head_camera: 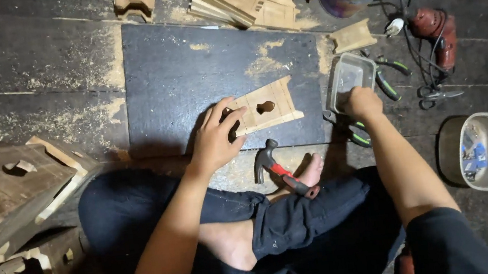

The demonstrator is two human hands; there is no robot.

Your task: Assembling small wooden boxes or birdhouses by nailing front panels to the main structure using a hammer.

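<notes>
Holed wooden piece pinned flat, no nailing begun.
Left hand [215, 139] presses the wooden piece [265, 106]; right hand [362, 102] dips into the clear tub [348, 73], grip unclear; hammer [277, 170] lies idle.

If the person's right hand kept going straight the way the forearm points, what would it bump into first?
The right hand is already at the near edge of the small clear plastic container, so that comes first. Whether the fingers already touch its rim or reach inside is hard to tell. Beyond it lies a small wooden block.
</notes>
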